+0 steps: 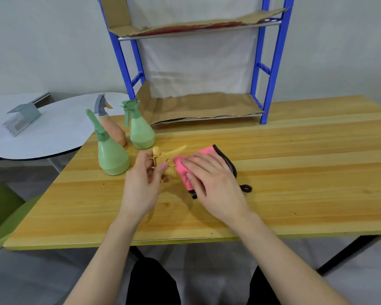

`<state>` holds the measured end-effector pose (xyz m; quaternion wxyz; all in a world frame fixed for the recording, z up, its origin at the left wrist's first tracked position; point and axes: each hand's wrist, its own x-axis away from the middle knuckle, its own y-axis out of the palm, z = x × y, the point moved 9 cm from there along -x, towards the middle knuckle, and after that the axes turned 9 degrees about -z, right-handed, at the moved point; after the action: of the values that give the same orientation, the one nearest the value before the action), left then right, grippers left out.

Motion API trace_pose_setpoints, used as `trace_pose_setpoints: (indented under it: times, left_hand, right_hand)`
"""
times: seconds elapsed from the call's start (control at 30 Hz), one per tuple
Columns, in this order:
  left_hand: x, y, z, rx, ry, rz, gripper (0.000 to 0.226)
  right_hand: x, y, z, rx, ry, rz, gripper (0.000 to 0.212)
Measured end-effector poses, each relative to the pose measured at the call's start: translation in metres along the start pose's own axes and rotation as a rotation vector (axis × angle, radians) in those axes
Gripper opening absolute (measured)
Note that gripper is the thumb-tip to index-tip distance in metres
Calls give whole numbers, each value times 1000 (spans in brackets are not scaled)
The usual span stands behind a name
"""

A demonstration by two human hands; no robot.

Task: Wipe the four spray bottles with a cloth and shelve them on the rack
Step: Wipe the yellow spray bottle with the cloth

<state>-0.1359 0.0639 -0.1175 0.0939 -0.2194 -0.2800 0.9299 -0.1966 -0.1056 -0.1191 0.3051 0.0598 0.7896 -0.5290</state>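
The left hand [141,183] is pinching the yellow plastic spray bottle [163,156] by its trigger head, steadying it mid-table, near side. The right hand [209,179] is pressing a pink black-edged cloth [204,151] over its body with nearly straight fingers, wiping.

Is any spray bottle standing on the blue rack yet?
No, the blue rack holds only cardboard; two green bottles and a peach bottle stand on the table, the yellow bottle is in the left hand.
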Motion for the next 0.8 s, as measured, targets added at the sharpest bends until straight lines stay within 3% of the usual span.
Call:
trace_pose_setpoints:
  times: [0.07, 0.17, 0.2, 0.3, 0.37, 0.5, 0.53, 0.63, 0.67, 0.8]
  left_hand:
    - [0, -4, -6, 39, -66, -1, 27]
    - [3, -5, -5, 44, -126, 21, 27]
    - [3, -4, 0, 42, -121, 34, 27]
    - [1, 3, 8, 19, -112, 37, 26]
    - [2, 3, 2, 74, -164, 23, 32]
    - [4, 5, -8, 128, -250, 15, 42]
    - [3, 6, -7, 118, -253, 25, 41]
    - [-2, 6, -9, 111, -267, 11, 29]
    - [-3, 8, -14, 175, -282, -16, 23]
    - [-1, -2, -19, 245, -312, 21, 17]
  right_hand:
    - [5, -12, 23, -101, 90, 54, 36]
    - [18, -25, 54, -171, 428, 177, 35]
    - [14, -19, 40, -111, 392, 156, 35]
    - [6, 7, -13, -7, 45, 70, 35]
    - [7, -1, -2, -47, 32, 105, 33]
    - [21, -21, 54, -169, 460, 241, 34]
    - [15, -17, 45, -136, 414, 212, 34]
    - [7, 4, 0, -47, 44, 96, 34]
    - [10, 1, 7, -76, 60, 113, 33]
    - [39, -23, 87, -276, 593, 238, 30]
